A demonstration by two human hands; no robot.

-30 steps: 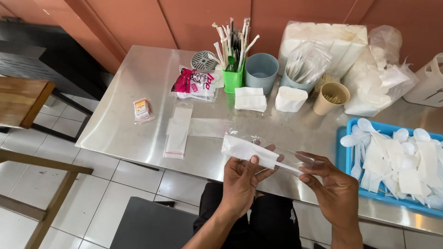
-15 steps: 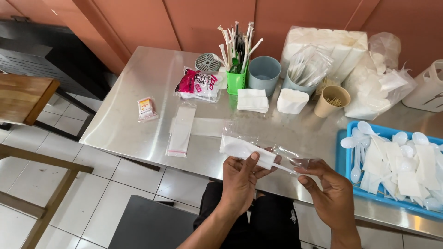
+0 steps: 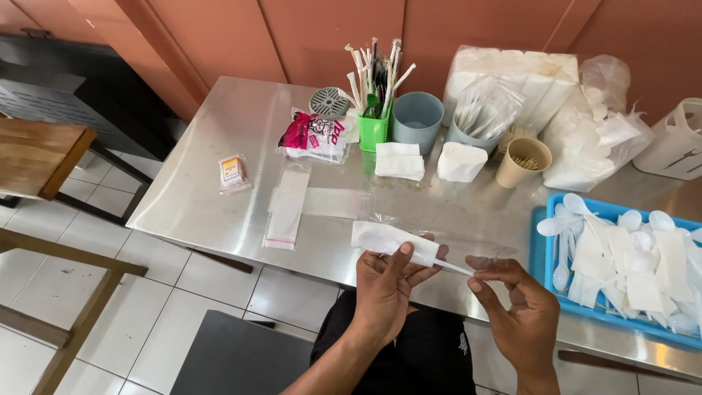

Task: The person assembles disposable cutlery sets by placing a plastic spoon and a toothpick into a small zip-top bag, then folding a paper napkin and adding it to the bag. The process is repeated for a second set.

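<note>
Lighting: bright, even, diffuse daylight; source not in view. Glare: broad pale sheen across the steel tabletop (image 3: 219,146), strongest at the far left corner; faint reflections of standing items in the metal. Shadows: soft and short, darkest beneath the tabletop edge. Focus: sharp overall; slight softness on the left hand (image 3: 384,289) and right hand (image 3: 523,322). Distortion: mild wide-angle stretch toward the frame edges. Whites in the blue tray (image 3: 545,260) near overexposure.

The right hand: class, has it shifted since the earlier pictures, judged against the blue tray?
Cannot tell for certain. The right hand sits just left of the blue tray, much as before; the camera itself shifted, so any small move is unclear.
</note>
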